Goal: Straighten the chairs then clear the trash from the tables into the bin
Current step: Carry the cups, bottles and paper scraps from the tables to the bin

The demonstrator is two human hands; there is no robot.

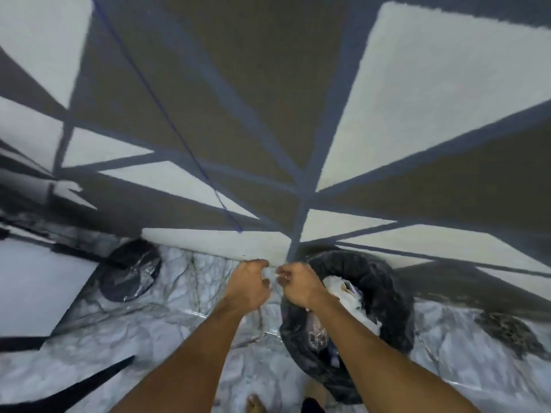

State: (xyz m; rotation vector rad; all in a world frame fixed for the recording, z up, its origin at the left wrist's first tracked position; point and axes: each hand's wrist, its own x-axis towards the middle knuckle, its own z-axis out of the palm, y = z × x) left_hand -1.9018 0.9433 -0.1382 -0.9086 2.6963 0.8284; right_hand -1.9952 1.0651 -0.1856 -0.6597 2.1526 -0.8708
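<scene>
Both hands are held close together in front of the patterned wall (pixel 208 84), fingertips turned toward each other with only a narrow gap between them. The left hand (pixel 247 286) is seen with its fingers curled inward, over the marble floor (pixel 179 323) and just left of the bin. The right hand (pixel 298 283) is likewise curled, and its wrist is laid across the left part of the bin's rim. Whether anything is pinched between the fingertips cannot be told, since the frame is blurred there and only a pale patch is seen in the gap.

The bin (pixel 396 308), lined with a black bag, is placed on the floor against the wall, below and to the right of both hands. White crumpled trash (pixel 343 293) is seen inside it, just beside the right hand and partly hidden by the right forearm; some clear plastic (pixel 317 332) is lodged lower in the bin.

A second round black object (pixel 131 269) is set near the wall, well left of the hands. A white surface with a dark edge (pixel 29 278) is seen at the far left. A bare foot (pixel 256 403) is seen at the bottom edge.
</scene>
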